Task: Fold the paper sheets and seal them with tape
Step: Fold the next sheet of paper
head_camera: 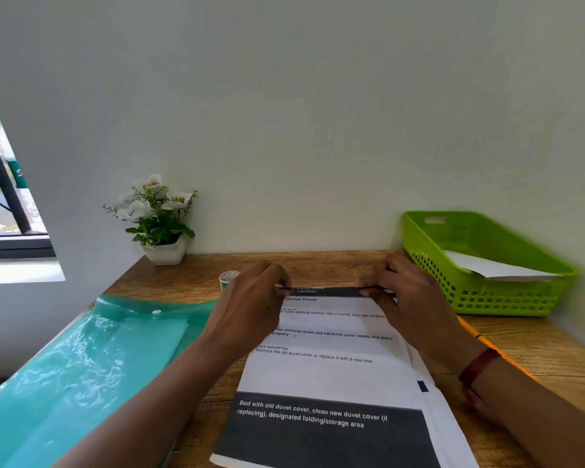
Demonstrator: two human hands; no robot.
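Note:
A printed paper sheet (328, 373) with black bands and text lies on top of a small stack on the wooden desk (345, 265). My left hand (250, 309) pinches the sheet's far left corner between thumb and fingers. My right hand (409, 298) pinches the far right corner, and that far edge is lifted slightly off the stack. A small roll of clear tape (228, 279) stands on the desk just beyond my left hand, partly hidden by it.
A teal plastic document folder (92, 359) lies at the left. A green perforated basket (487, 265) holding white paper sits at the back right. A white pot of artificial flowers (159, 224) stands against the wall. An orange pencil (470, 327) shows beside my right wrist.

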